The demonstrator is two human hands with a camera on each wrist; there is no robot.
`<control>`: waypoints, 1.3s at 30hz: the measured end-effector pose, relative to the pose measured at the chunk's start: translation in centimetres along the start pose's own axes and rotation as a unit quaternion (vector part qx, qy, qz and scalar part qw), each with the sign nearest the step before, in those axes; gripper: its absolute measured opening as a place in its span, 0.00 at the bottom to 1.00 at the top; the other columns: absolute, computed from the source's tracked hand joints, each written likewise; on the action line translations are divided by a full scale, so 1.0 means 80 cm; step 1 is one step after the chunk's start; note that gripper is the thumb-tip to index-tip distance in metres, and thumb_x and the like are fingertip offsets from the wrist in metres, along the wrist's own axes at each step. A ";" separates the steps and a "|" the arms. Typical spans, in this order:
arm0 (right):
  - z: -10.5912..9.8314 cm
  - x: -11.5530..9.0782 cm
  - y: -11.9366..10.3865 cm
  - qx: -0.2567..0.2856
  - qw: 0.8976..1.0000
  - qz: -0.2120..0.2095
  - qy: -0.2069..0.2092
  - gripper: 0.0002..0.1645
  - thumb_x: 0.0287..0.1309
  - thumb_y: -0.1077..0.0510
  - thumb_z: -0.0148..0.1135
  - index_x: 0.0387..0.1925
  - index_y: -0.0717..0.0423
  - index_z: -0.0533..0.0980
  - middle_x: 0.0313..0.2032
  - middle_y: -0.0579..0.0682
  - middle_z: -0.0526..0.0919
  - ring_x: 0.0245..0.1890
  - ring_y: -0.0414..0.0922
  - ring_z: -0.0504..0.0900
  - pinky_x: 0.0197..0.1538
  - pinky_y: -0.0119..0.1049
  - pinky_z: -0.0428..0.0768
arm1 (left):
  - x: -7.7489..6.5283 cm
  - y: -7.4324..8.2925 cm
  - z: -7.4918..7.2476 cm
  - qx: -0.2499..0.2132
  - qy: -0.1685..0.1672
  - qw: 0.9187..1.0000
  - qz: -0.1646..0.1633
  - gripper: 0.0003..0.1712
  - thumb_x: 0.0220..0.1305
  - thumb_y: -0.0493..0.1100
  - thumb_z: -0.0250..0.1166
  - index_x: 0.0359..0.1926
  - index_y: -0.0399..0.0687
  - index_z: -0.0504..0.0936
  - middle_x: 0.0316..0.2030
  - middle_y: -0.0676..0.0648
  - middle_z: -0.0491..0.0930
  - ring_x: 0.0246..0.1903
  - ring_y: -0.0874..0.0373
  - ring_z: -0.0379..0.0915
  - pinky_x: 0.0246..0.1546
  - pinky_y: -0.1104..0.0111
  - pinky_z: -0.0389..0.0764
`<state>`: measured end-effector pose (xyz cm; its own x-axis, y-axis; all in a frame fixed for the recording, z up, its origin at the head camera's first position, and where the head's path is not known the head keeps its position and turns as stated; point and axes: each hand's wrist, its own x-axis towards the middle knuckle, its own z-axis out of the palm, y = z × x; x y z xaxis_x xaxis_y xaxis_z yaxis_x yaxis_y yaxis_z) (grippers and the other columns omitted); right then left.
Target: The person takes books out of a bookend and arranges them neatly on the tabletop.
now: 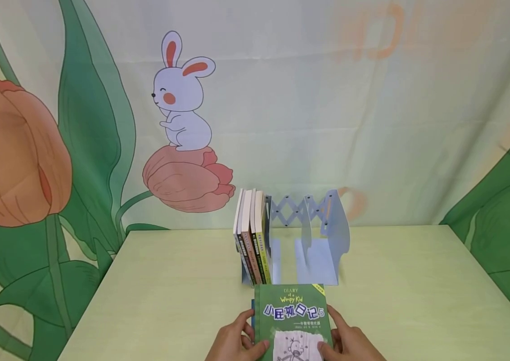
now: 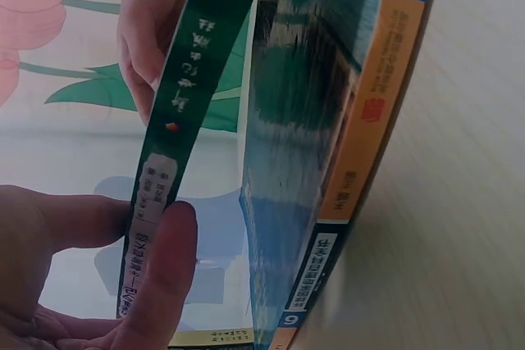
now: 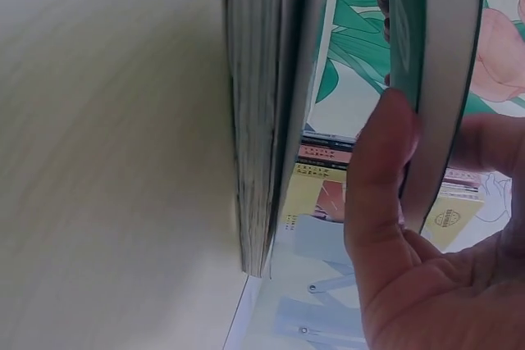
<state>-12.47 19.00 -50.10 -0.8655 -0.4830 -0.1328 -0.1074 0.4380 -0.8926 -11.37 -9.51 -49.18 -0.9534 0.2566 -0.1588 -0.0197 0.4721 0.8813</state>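
A green "Diary of a Wimpy Kid" book (image 1: 297,321) faces up at the front of the table, held between both hands. My left hand (image 1: 235,340) pinches its spine side, thumb on the cover; in the left wrist view the green spine (image 2: 184,79) shows between thumb and finger. On the opposite edge my right hand (image 1: 353,342) grips it, thumb over the cover, beside the page edges (image 3: 447,63) in the right wrist view. Below lies another book with a glossy blue cover (image 2: 295,129) and an orange and black spine (image 2: 365,120), the green book raised above it.
Behind the hands, an extendable light-blue bookshelf stand (image 1: 324,260) is on the pale table (image 1: 169,291). Several upright books (image 1: 255,250) lean in its left section, next to a divider. A printed curtain (image 1: 282,110) with a rabbit and tulips hangs behind the table.
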 end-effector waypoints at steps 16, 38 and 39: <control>0.007 0.004 0.015 -0.026 1.000 0.004 -0.016 0.48 0.63 0.52 0.62 0.71 0.72 0.48 0.27 0.51 0.84 0.21 0.34 0.78 0.29 0.29 0.74 | 0.004 -0.018 0.003 0.036 -0.013 0.999 0.018 0.42 0.56 0.47 0.70 0.63 0.22 0.65 0.28 0.51 0.74 0.23 0.66 0.72 0.25 0.73 0.73; 0.015 0.010 0.033 -0.031 0.999 0.010 -0.027 0.48 0.64 0.50 0.62 0.69 0.74 0.50 0.26 0.47 0.78 0.22 0.35 0.76 0.27 0.30 0.74 | 0.011 -0.034 0.005 0.108 -0.017 0.994 0.013 0.39 0.56 0.52 0.70 0.57 0.24 0.74 0.31 0.51 0.68 0.27 0.64 0.60 0.28 0.72 0.62; 0.015 0.010 0.033 -0.028 0.999 0.013 -0.030 0.48 0.64 0.50 0.62 0.70 0.74 0.50 0.27 0.48 0.78 0.23 0.35 0.76 0.28 0.30 0.74 | 0.012 -0.035 0.005 0.113 -0.019 0.993 0.011 0.39 0.56 0.53 0.69 0.58 0.24 0.73 0.31 0.51 0.68 0.28 0.65 0.60 0.29 0.71 0.62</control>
<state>-12.85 18.86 -53.04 -0.8377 -0.5146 -0.1831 -0.1132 0.4915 -0.8635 -12.10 -10.26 -51.94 -0.9407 0.2985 -0.1610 0.0730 0.6419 0.7633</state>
